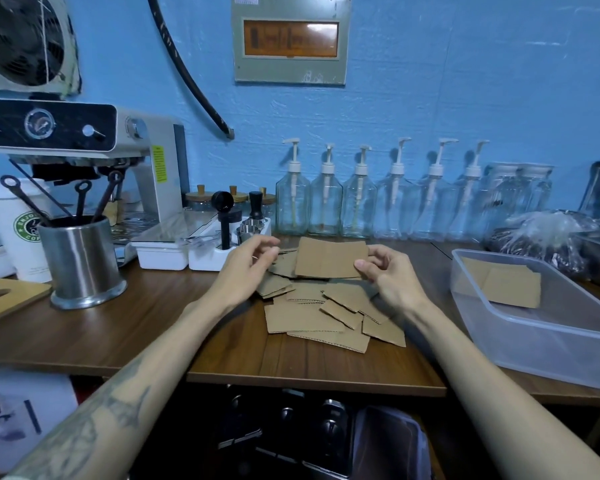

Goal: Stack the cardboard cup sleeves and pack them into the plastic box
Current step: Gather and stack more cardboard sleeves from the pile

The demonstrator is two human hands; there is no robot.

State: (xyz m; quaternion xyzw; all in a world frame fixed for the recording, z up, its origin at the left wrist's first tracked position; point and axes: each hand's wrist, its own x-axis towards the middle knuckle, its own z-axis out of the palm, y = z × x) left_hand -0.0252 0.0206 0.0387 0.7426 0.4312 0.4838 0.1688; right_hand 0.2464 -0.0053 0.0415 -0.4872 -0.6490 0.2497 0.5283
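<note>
Several flat brown cardboard cup sleeves [321, 315] lie in a loose heap on the wooden counter [153, 327]. My right hand [387, 275] pinches one sleeve [329, 258] by its right edge and holds it raised above the heap. My left hand [248, 268] hovers at the sleeve's left side with its fingers loosely curled, holding nothing. A clear plastic box [548, 344] stands at the right of the counter, with a small stack of sleeves [511, 284] lying inside it.
A steel utensil cup [84, 261] and an espresso machine [84, 150] stand at the left. White trays with coffee tools [205, 251] sit behind the heap. Several pump bottles [361, 202] line the blue wall. A plastic bag [541, 237] lies behind the box.
</note>
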